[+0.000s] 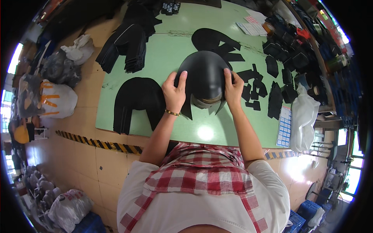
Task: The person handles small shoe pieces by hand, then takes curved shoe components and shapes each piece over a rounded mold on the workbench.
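A smooth black U-shaped sheet piece (pixel 204 72) is bent into a dome over the middle of the green table. My left hand (pixel 174 92) grips its left side, the thumb lying on top and the fingers curled round behind. The opposite side is held the same way by my right hand (pixel 234 90). Two pointed ends of the piece hang toward me. Between them shows a rounded dark form with a tan-brown band (pixel 207 101); what it is I cannot tell. Just beyond lies another flat black U-shaped piece (pixel 208 38), partly covered.
Several black U-shaped pieces (pixel 140 91) lie at the left on the green table (pixel 190 132), with a thick stack (pixel 126 48) behind them. Small black offcuts (pixel 254 87) are scattered right of my hands. A blue-and-white card (pixel 284 126) and a white plastic bag (pixel 305 116) sit at the right edge.
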Motion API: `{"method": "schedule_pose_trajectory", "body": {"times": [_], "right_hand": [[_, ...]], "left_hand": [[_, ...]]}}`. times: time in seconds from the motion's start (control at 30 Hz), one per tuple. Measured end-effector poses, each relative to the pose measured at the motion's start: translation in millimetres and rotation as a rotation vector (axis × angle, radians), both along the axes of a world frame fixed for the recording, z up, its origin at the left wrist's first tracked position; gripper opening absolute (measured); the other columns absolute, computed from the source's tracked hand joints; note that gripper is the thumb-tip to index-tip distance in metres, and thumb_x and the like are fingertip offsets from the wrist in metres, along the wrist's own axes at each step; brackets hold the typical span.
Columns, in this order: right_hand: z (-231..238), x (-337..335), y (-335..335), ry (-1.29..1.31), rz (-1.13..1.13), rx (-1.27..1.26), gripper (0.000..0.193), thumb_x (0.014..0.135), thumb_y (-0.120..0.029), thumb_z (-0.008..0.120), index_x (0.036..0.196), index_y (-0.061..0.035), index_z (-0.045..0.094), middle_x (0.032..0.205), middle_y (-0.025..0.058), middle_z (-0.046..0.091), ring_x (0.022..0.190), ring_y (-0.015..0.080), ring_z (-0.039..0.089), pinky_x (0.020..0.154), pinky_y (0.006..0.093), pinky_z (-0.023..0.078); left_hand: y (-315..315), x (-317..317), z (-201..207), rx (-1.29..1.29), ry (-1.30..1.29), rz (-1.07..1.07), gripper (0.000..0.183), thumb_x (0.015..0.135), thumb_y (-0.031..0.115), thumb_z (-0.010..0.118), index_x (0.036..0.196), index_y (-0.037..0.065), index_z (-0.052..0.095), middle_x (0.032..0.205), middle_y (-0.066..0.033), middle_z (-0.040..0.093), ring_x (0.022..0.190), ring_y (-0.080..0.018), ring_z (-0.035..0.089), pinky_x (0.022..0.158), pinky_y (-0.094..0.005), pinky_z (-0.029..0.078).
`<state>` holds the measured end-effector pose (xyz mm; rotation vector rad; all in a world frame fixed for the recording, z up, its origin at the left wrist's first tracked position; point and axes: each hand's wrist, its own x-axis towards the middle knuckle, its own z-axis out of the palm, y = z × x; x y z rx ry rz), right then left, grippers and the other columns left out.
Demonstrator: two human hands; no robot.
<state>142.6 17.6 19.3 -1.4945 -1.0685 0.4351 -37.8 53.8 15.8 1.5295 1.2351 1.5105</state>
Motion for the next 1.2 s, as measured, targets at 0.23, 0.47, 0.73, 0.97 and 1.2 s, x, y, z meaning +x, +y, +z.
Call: {"method": "schedule_pose_trajectory", "body": {"times": [0.23,0.47,0.73,0.97,1.2], "right_hand": [[-24.4,2.3,-14.2,0.105,-0.002,0.006,0.038,0.095,-0.028,0.054,0.072,0.0026,0.056,0.060,-0.0068,0.041,0.057,0.0030,0.030,0.048,0.0215,0.024],[-29.2,-6.2,-23.0,0.155,-0.005,0.064,0.041,0.095,-0.027,0.054,0.064,-0.0005,0.046,0.057,-0.0058,0.032,0.056,0.0043,0.025,0.046,0.0245,0.021],[-45.5,-4.3,-37.9,0.245,0.059,0.049,0.042,0.097,-0.027,0.050,0.067,0.0007,0.050,0.061,-0.0081,0.038,0.058,0.0029,0.028,0.049,0.0223,0.021],[-40.2,-4.8,-47.7,0.264,0.138,0.000,0.045,0.097,-0.031,0.049,0.066,0.0006,0.052,0.062,-0.0080,0.039,0.060,0.0036,0.030,0.050,0.0226,0.024],[-26.3,-4.4,-62.2,0.213,-0.045,0.010,0.046,0.098,-0.033,0.047,0.063,-0.0029,0.041,0.060,-0.0066,0.032,0.058,0.0050,0.026,0.049,0.0255,0.020]], "left_hand": [[-5.7,16.3,-18.7,0.006,-0.041,-0.048,0.044,0.087,0.025,0.065,0.063,-0.001,0.039,0.052,-0.0074,0.029,0.051,-0.0118,0.025,0.044,-0.0312,0.026],[-18.3,14.6,-26.3,-0.065,0.015,-0.066,0.044,0.092,0.027,0.059,0.063,0.001,0.038,0.056,0.0027,0.028,0.056,-0.0054,0.025,0.046,-0.0261,0.022],[-31.3,12.6,-36.1,-0.049,-0.009,-0.075,0.047,0.092,0.029,0.056,0.061,-0.001,0.039,0.051,-0.0069,0.025,0.050,-0.0121,0.023,0.044,-0.0320,0.024],[-36.9,1.3,-33.0,-0.149,-0.023,-0.180,0.046,0.094,0.029,0.054,0.062,0.000,0.040,0.053,-0.0017,0.027,0.053,-0.0079,0.026,0.046,-0.0296,0.024],[-49.8,-24.8,12.0,-0.380,-0.293,-0.519,0.029,0.094,0.025,0.055,0.080,0.000,0.058,0.070,0.0065,0.049,0.064,-0.0015,0.039,0.057,-0.0212,0.032]]}}
